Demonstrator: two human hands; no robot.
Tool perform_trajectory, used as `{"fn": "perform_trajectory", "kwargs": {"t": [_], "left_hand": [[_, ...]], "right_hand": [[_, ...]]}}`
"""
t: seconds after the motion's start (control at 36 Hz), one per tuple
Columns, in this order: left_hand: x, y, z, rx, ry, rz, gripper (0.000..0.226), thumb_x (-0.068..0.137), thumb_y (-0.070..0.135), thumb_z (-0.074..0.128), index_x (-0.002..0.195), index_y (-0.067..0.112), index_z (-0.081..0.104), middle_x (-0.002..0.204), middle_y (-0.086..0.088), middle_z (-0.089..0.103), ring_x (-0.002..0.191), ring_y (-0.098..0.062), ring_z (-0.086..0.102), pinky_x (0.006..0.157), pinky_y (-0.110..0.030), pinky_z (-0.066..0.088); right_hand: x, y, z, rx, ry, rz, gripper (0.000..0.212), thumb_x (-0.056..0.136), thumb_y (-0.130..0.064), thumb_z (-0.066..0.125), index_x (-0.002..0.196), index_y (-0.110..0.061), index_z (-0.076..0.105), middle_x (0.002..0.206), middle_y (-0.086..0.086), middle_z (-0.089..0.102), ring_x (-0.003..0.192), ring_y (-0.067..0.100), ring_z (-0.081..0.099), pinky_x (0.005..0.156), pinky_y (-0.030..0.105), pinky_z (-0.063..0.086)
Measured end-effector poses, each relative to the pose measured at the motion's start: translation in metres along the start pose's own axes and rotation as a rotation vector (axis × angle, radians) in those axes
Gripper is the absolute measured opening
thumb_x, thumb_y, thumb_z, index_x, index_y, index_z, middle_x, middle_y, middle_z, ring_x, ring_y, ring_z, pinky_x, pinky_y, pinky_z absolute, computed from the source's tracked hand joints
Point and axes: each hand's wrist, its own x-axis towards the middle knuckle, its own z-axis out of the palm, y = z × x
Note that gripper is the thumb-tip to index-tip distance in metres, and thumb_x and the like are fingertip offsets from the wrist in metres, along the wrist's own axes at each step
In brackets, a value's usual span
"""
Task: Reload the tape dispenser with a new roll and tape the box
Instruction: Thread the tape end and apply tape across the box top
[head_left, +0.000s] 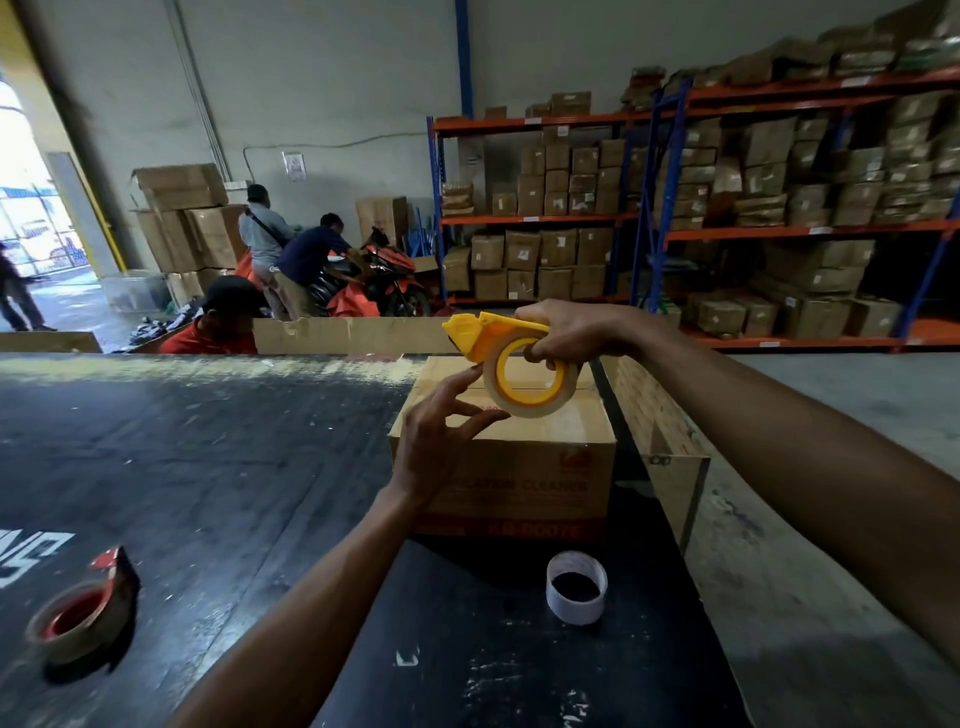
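Observation:
My right hand (574, 332) grips a yellow tape dispenser (485, 332) above the cardboard box (524, 462). A roll of clear tape (530, 382) sits on the dispenser's wheel. My left hand (439, 439) reaches up from below, its fingertips touching the roll's left and lower edge; whether they pinch the tape end I cannot tell. The box stands on the black table (208, 467) with its top flaps closed. An empty white tape core (576, 587) stands on the table in front of the box.
A red dispenser with a brown roll (83, 608) lies at the table's left front. A person in a red shirt (218, 325) sits beyond the far edge. Other people, a motorcycle (384, 275) and shelves of boxes (727, 208) fill the background.

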Motion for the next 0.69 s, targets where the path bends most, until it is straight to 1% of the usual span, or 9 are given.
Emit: {"fn": "perform_trajectory", "kwargs": {"t": [0.08,0.14,0.22,0.31,0.39,0.5,0.61,0.64,0.69], "left_hand": [[0.0,-0.004,-0.004,0.008,-0.013,0.021,0.046,0.083,0.019,0.082,0.123,0.003,0.066,0.113,-0.009,0.076,0.083,-0.012,0.076,0.069,-0.036,0.063],[0.001,-0.005,-0.007,0.014,-0.019,0.05,0.038,0.085,0.016,0.08,0.119,0.003,0.068,0.112,-0.009,0.076,0.084,-0.013,0.076,0.069,-0.037,0.063],[0.002,-0.002,-0.007,0.035,-0.019,0.092,0.029,0.086,0.014,0.08,0.11,0.001,0.071,0.116,-0.009,0.071,0.086,-0.013,0.074,0.074,-0.032,0.061],[0.0,-0.001,-0.003,0.054,-0.012,0.109,0.025,0.087,0.012,0.08,0.107,0.0,0.071,0.116,-0.01,0.068,0.086,-0.012,0.072,0.074,-0.027,0.061],[-0.002,-0.001,0.0,0.045,0.014,0.102,0.021,0.088,0.011,0.078,0.105,0.0,0.072,0.116,-0.01,0.068,0.088,-0.012,0.072,0.075,-0.026,0.061],[-0.003,0.0,0.003,0.057,0.026,0.104,0.017,0.091,0.011,0.075,0.103,-0.001,0.072,0.113,-0.01,0.069,0.091,-0.012,0.07,0.075,-0.027,0.061],[-0.003,0.002,0.002,0.067,-0.007,0.121,0.013,0.091,0.007,0.073,0.1,-0.001,0.071,0.11,-0.01,0.068,0.088,-0.011,0.069,0.074,-0.026,0.06],[-0.002,0.001,0.002,0.064,-0.023,0.124,0.013,0.091,0.006,0.073,0.101,-0.001,0.07,0.11,-0.009,0.068,0.087,-0.01,0.068,0.073,-0.026,0.06],[0.001,0.0,-0.001,0.064,-0.048,0.132,0.012,0.092,0.007,0.072,0.101,0.0,0.069,0.111,-0.008,0.068,0.085,-0.009,0.067,0.072,-0.026,0.059]], "right_hand": [[0.0,0.001,0.0,-0.006,-0.02,0.002,0.017,0.095,-0.012,0.066,0.103,-0.024,0.055,0.098,0.007,0.062,0.082,0.018,0.066,0.065,0.029,0.058],[0.0,0.004,-0.001,-0.002,-0.017,0.015,0.017,0.095,-0.014,0.067,0.103,-0.024,0.056,0.1,0.009,0.064,0.083,0.022,0.068,0.068,0.034,0.062],[-0.001,0.004,-0.001,0.009,0.007,0.023,0.017,0.096,-0.015,0.066,0.107,-0.023,0.056,0.101,0.011,0.065,0.083,0.024,0.07,0.069,0.036,0.063],[-0.002,0.004,-0.003,0.007,0.019,0.016,0.02,0.096,-0.017,0.065,0.113,-0.02,0.055,0.103,0.01,0.064,0.085,0.023,0.069,0.071,0.034,0.061],[-0.003,0.003,-0.004,0.01,0.032,0.01,0.021,0.096,-0.017,0.065,0.114,-0.021,0.054,0.102,0.009,0.063,0.085,0.022,0.068,0.07,0.034,0.061],[-0.002,-0.001,-0.005,0.011,0.029,0.014,0.025,0.096,-0.017,0.065,0.117,-0.019,0.053,0.104,0.009,0.062,0.087,0.024,0.07,0.074,0.041,0.064],[-0.003,-0.004,-0.007,0.014,0.027,0.01,0.024,0.096,-0.017,0.066,0.117,-0.02,0.053,0.103,0.007,0.062,0.086,0.019,0.068,0.069,0.032,0.059],[-0.003,-0.004,-0.007,0.02,0.023,0.007,0.024,0.096,-0.017,0.066,0.117,-0.02,0.053,0.102,0.006,0.063,0.085,0.018,0.068,0.069,0.032,0.059],[-0.004,-0.003,-0.007,0.043,0.007,0.003,0.024,0.096,-0.016,0.067,0.116,-0.02,0.054,0.102,0.008,0.065,0.085,0.02,0.07,0.072,0.038,0.063]]}}
